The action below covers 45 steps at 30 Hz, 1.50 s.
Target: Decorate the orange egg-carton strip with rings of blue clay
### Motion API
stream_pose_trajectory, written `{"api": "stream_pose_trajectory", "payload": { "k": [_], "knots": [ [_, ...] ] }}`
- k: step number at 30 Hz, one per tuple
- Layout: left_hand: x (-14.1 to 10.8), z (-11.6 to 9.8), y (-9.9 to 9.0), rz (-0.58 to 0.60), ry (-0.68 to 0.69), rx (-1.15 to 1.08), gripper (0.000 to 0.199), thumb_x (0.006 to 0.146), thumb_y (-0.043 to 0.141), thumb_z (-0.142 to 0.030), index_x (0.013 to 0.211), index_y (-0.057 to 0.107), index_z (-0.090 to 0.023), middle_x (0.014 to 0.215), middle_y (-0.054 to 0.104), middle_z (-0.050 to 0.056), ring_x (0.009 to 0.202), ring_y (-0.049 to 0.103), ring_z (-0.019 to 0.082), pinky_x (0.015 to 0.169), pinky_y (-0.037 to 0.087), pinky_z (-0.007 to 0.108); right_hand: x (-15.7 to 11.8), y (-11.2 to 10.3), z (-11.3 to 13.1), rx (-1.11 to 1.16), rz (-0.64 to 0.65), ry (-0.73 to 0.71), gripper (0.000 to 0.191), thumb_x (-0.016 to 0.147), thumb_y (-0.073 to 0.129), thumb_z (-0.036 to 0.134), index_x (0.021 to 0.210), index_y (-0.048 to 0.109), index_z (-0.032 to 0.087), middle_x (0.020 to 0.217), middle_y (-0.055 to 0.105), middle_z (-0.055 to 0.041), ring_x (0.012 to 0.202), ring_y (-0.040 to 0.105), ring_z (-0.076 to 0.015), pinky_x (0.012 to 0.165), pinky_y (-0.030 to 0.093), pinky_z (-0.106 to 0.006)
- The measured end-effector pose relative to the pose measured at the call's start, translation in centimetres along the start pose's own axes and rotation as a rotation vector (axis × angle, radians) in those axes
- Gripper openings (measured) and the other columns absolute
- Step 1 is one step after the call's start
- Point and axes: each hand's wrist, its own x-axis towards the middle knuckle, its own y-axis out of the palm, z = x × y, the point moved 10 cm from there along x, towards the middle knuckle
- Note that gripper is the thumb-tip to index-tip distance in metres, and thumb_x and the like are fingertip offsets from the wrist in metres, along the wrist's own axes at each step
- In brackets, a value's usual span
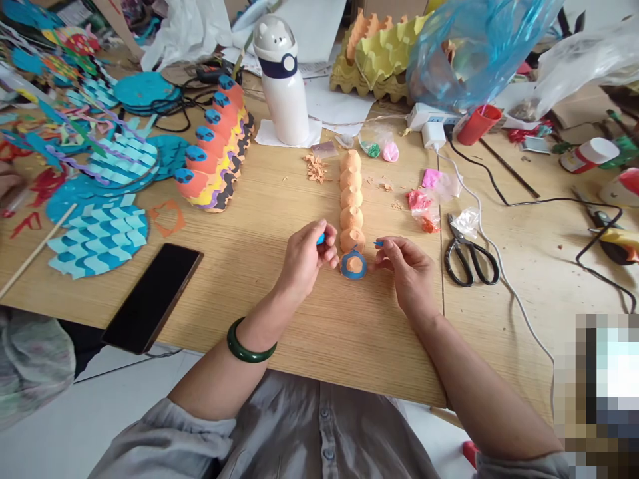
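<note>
An orange strip of egg-carton cups lies lengthwise on the table in front of me. Its nearest cup carries a flat blue clay ring around the raised orange middle. My left hand, just left of that cup, is closed on a lump of blue clay, mostly hidden by the fingers. On the other side, my right hand pinches a small, thin piece of blue clay between thumb and fingertips. Both hands hover close to the ringed cup.
A finished-looking painted carton strip and a phone lie to the left. A white bottle stands behind. Black-handled scissors, bagged red clay and a white cable are on the right. Orange scraps lie beside the strip.
</note>
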Motion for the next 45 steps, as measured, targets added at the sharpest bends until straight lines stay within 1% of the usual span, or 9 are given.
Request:
{"api": "stream_pose_trajectory", "payload": {
  "k": [3,5,8,12,18,24,29,36,45],
  "knots": [
    [1.0,-0.5,-1.7,-0.047,0.106,0.303,0.018,0.081,0.077,-0.028,0.094,0.072,-0.016,0.074,0.059,-0.003,0.05,0.049,0.006,0.045,0.043,0.02,0.0,-0.3,0.4,-0.058,-0.02,-0.066,0.027,0.087,0.081,0.05,0.087,0.079,0.024,0.094,0.073,-0.0027,0.085,0.071,-0.0161,0.072,0.066,-0.031],
    [1.4,-0.3,-2.4,-0.036,0.124,0.466,0.021,0.086,0.075,-0.037,0.084,0.073,-0.016,0.063,0.051,-0.005,0.045,0.045,0.005,0.042,0.037,0.019,-0.1,-0.1,0.8,-0.095,-0.01,-0.104,0.024,0.088,0.08,0.049,0.087,0.08,0.025,0.109,0.075,-0.0051,0.106,0.071,-0.0203,0.088,0.066,-0.037],
    [1.6,1.2,-2.3,0.036,0.02,0.579,0.033,0.089,0.071,-0.043,0.071,0.067,-0.016,0.056,0.047,-0.005,0.039,0.041,0.005,0.038,0.035,0.019,-0.2,0.6,0.6,-0.111,0.045,-0.1,0.023,0.091,0.078,0.048,0.088,0.081,0.025,0.121,0.077,-0.0074,0.122,0.07,-0.0238,0.104,0.06,-0.045],
    [0.9,2.4,-1.2,0.089,-0.156,0.411,0.021,0.086,0.075,-0.034,0.079,0.067,-0.015,0.058,0.05,-0.006,0.04,0.039,0.004,0.039,0.039,0.018,-0.1,0.9,-0.4,-0.055,0.07,-0.036,0.023,0.093,0.075,0.047,0.089,0.081,0.025,0.126,0.078,-0.0079,0.125,0.07,-0.0253,0.107,0.059,-0.047],
    [-0.3,3.9,0.9,0.2,-0.399,0.107,0.035,0.077,0.085,-0.033,0.067,0.058,-0.013,0.063,0.047,-0.005,0.045,0.035,0.0,0.041,0.032,0.013,-0.1,0.4,-0.7,0.044,0.049,0.024,0.021,0.093,0.076,0.047,0.091,0.08,0.026,0.124,0.076,-0.005,0.108,0.076,-0.0218,0.094,0.068,-0.044],
    [-0.8,4.4,1.5,0.175,-0.331,0.099,0.032,0.073,0.088,-0.034,0.07,0.063,-0.014,0.058,0.044,-0.007,0.045,0.035,0.0,0.039,0.027,0.013,-1.0,-0.3,2.7,-0.213,-0.033,-0.225,0.014,0.096,0.073,0.038,0.099,0.082,0.029,0.107,0.071,-0.0043,0.097,0.071,-0.019,0.077,0.068,-0.035],
    [-1.4,4.4,2.4,0.163,-0.262,0.089,0.03,0.076,0.085,-0.035,0.071,0.064,-0.015,0.059,0.046,-0.007,0.045,0.039,0.002,0.039,0.031,0.015,-2.3,0.8,5.6,-0.596,-0.03,-0.497,0.023,0.103,0.062,0.026,0.116,0.081,0.031,0.101,0.072,-0.0058,0.095,0.068,-0.0213,0.085,0.061,-0.042],
    [-1.4,4.3,2.4,0.117,-0.249,0.044,0.031,0.078,0.084,-0.035,0.069,0.062,-0.015,0.058,0.043,-0.007,0.046,0.041,0.003,0.039,0.034,0.016,-4.1,3.2,6.8,-0.9,0.094,-0.743,0.037,0.103,0.056,0.019,0.135,0.07,0.03,0.14,0.069,-0.0111,0.125,0.059,-0.0312,0.094,0.06,-0.051],
    [-1.3,4.3,2.9,0.156,-0.239,0.015,0.032,0.08,0.083,-0.033,0.065,0.06,-0.015,0.057,0.044,-0.007,0.045,0.039,0.003,0.039,0.033,0.017,-4.7,3.9,7.1,-1.019,0.101,-0.839,0.042,0.102,0.058,0.02,0.142,0.063,0.029,0.147,0.068,-0.011,0.129,0.061,-0.0332,0.105,0.056,-0.057]
  ]
}}
